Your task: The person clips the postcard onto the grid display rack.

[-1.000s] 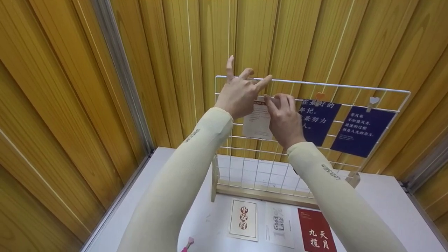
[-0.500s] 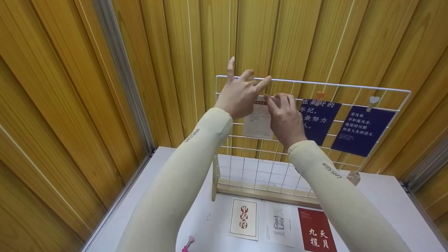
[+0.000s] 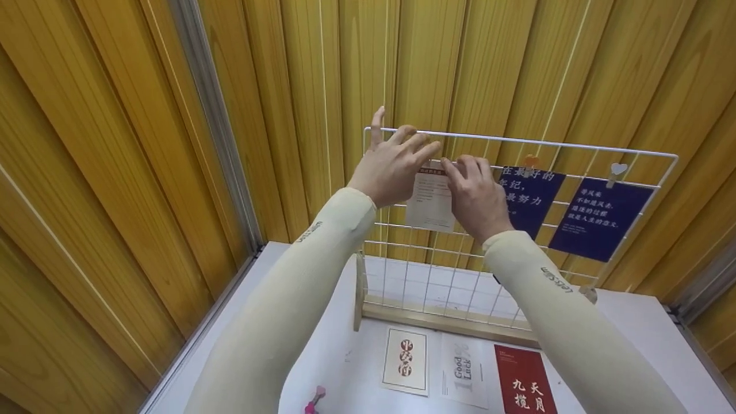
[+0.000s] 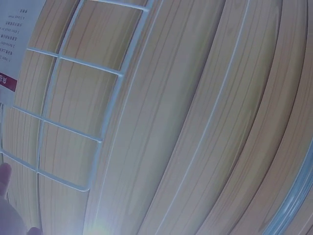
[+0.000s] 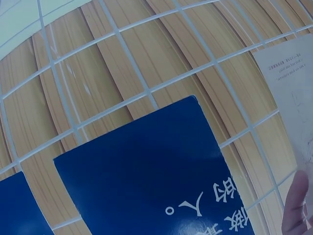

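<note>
A white printed card (image 3: 430,201) with a dark red band along its top hangs against a white wire grid (image 3: 575,149). My left hand (image 3: 388,172) is at the card's upper left, little finger raised and the others bent over its top edge; the thumb is hidden. At the upper right corner, my right hand (image 3: 477,195) pinches the card with curled fingers. In the right wrist view a finger (image 5: 295,198) lies over the card's edge (image 5: 286,83). Two navy cards with white writing hang farther right: the nearer card (image 3: 526,201), partly behind my right hand, and the outer card (image 3: 598,221).
An orange clip (image 3: 531,163) and a white heart clip (image 3: 618,169) hold the navy cards. On the white table (image 3: 330,351) lie a cream card (image 3: 397,374), a Good Luck card (image 3: 477,385), a red card (image 3: 512,368) and pink clips (image 3: 315,399). The grid stands on a wooden base (image 3: 448,326).
The fingers of my left hand have bent down toward the card's top edge. My right hand keeps its place at the card. The head view has shifted slightly.
</note>
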A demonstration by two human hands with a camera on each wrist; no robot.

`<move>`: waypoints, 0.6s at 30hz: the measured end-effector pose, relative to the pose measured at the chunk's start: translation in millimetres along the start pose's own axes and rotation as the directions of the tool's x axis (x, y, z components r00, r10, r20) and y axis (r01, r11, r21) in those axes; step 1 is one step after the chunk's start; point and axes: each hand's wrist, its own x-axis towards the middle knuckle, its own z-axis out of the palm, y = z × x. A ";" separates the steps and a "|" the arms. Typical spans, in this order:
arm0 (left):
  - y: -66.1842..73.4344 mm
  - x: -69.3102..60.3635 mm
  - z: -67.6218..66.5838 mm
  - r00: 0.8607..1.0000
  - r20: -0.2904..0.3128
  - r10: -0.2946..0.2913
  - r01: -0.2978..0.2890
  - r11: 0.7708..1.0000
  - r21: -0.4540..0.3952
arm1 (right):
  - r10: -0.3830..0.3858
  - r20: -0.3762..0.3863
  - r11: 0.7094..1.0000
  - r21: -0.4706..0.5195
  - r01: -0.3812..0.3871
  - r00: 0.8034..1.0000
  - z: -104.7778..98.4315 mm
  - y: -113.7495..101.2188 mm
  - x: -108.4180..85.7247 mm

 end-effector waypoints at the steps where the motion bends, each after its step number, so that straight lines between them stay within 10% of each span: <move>1: -0.6 -1.3 0.2 1.000 -0.008 0.001 -0.001 1.000 0.003 | -0.002 0.002 1.000 0.004 0.002 1.000 -0.2 1.0 0.4; 18: 6.4 -33.7 2.7 0.999 -0.029 -0.016 0.015 1.000 -0.024 | -0.054 0.064 0.997 0.050 0.051 0.996 -12.5 6.3 -5.9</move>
